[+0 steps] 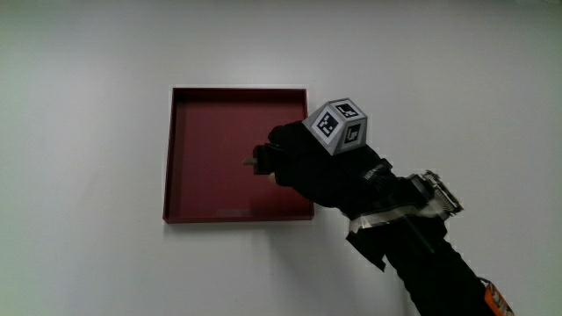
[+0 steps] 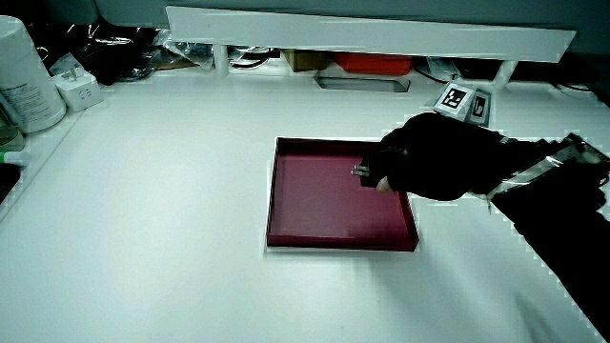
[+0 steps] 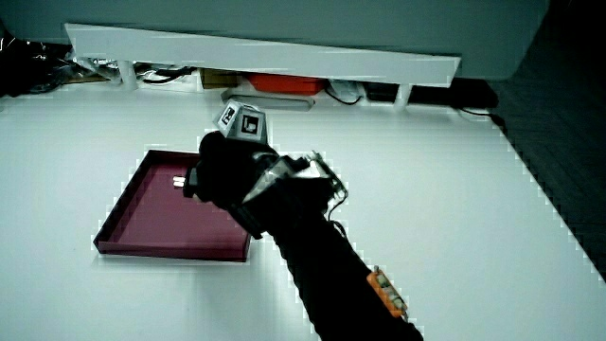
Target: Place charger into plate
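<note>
A square dark red plate (image 1: 204,191) with a low rim lies on the white table, also seen in both side views (image 2: 315,214) (image 3: 151,213). The gloved hand (image 1: 294,158) hovers over the plate's inside, near one rim, with the patterned cube (image 1: 338,125) on its back. Its fingers are curled around a small dark charger (image 1: 257,161), whose metal prongs stick out past the fingertips in both side views (image 2: 359,172) (image 3: 178,180). Most of the charger is hidden in the glove.
A low white partition (image 2: 372,33) runs along the table's edge farthest from the person, with cables and boxes under it. A white canister (image 2: 24,76) and a small white box (image 2: 78,90) stand at a table corner, farther from the person than the plate.
</note>
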